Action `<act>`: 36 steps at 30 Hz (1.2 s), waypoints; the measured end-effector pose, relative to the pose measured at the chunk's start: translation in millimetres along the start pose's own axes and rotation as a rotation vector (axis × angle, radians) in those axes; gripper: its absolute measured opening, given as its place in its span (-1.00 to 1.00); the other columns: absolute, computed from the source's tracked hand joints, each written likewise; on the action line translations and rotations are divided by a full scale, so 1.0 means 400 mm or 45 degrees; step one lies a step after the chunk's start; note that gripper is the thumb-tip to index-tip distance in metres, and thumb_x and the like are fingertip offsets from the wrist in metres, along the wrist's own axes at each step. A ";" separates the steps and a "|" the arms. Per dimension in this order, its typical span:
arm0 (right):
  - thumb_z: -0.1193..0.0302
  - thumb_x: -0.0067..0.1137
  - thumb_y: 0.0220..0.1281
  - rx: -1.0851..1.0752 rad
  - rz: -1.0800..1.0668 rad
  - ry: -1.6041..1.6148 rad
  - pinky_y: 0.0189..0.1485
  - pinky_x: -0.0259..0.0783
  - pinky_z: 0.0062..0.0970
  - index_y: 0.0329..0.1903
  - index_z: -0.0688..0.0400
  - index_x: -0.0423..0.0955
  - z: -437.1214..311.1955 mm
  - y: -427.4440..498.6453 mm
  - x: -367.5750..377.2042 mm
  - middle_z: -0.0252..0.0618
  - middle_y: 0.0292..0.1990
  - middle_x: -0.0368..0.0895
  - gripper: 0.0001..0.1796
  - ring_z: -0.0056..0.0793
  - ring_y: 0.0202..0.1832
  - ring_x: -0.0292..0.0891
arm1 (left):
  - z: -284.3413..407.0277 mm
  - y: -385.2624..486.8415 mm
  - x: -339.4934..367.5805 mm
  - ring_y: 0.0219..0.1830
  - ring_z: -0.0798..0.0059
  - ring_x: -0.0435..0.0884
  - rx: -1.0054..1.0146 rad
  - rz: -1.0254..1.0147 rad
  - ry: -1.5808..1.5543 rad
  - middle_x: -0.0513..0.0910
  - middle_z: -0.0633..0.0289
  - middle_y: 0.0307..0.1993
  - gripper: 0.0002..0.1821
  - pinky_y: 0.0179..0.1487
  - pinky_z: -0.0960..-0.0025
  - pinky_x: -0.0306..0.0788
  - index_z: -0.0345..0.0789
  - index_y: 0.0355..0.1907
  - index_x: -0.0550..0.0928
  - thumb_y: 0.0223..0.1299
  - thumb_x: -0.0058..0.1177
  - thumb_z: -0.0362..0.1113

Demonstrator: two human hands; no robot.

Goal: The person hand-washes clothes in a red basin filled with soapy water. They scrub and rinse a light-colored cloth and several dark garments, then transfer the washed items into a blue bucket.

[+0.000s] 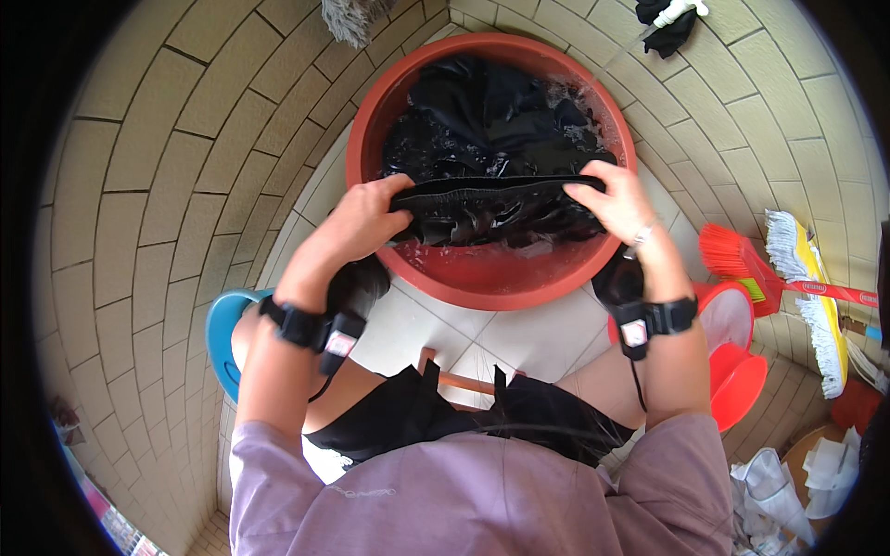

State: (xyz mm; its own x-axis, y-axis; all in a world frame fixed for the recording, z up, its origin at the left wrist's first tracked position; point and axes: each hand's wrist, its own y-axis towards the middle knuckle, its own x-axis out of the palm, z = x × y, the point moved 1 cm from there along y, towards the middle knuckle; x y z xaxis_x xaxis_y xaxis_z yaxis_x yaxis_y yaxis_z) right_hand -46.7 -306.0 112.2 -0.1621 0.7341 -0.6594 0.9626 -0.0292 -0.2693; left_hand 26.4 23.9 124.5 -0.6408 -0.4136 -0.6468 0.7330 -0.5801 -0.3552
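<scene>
A large red plastic tub (490, 300) stands on the tiled floor, holding water and dark wet cloth (480, 104). Over its near half I hold a black garment (497, 208) by its stretched upper edge, which looks like a waistband. My left hand (375, 212) pinches the left end between thumb and fingers. At the right end, my right hand (615, 198) grips the same edge. The garment's lower part hangs down to the water; how far it dips in is hidden. A white tap (678, 10) at the upper right runs a thin stream of water into the tub.
Brick-patterned tiled walls meet behind the tub. A blue plastic container (222, 340) is beside my left leg, red plastic containers (740, 382) beside my right. A red broom (737, 260) and a mop head (810, 278) lean at right. Crumpled white material (772, 486) lies lower right.
</scene>
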 end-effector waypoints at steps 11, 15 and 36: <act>0.28 0.39 -0.09 0.501 -0.427 -0.321 0.22 0.18 0.17 0.06 -0.13 0.28 0.235 0.104 0.497 -0.11 0.45 -0.19 -0.38 0.31 0.34 -0.12 | -0.287 0.216 0.499 0.21 -0.04 0.37 -0.269 -0.128 0.260 0.11 -0.19 0.34 -0.49 0.12 0.13 0.42 -0.25 0.15 0.28 0.09 -0.04 -0.47; 0.27 0.37 -0.04 0.502 -0.520 -0.312 0.28 0.19 0.02 0.06 -0.15 0.30 0.309 0.125 0.545 0.03 0.42 -0.15 -0.42 0.35 0.33 -0.05 | -0.330 0.217 0.557 0.15 -0.06 0.44 -0.524 -0.391 0.241 0.21 -0.11 0.32 -0.49 0.13 0.11 0.41 -0.14 0.22 0.25 0.17 -0.15 -0.42; 0.43 0.14 0.22 0.472 0.154 1.190 -0.23 0.33 -0.67 -0.10 0.18 0.51 -0.039 -0.031 0.161 -0.50 -0.26 0.56 -0.80 -0.77 -0.26 0.40 | -0.034 0.019 0.208 -0.11 0.33 0.55 -0.128 0.527 -0.885 0.61 0.04 -0.23 -0.71 -0.02 0.37 0.39 -0.38 -0.04 0.55 0.29 0.00 -0.24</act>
State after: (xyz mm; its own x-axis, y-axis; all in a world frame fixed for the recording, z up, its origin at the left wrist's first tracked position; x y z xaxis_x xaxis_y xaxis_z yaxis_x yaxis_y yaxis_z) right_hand -65.9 -247.7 84.0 0.3199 0.9445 0.0745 0.8074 -0.2306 -0.5430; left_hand -18.4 -5.3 58.8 -0.2847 -0.9407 -0.1843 0.9372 -0.2327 -0.2597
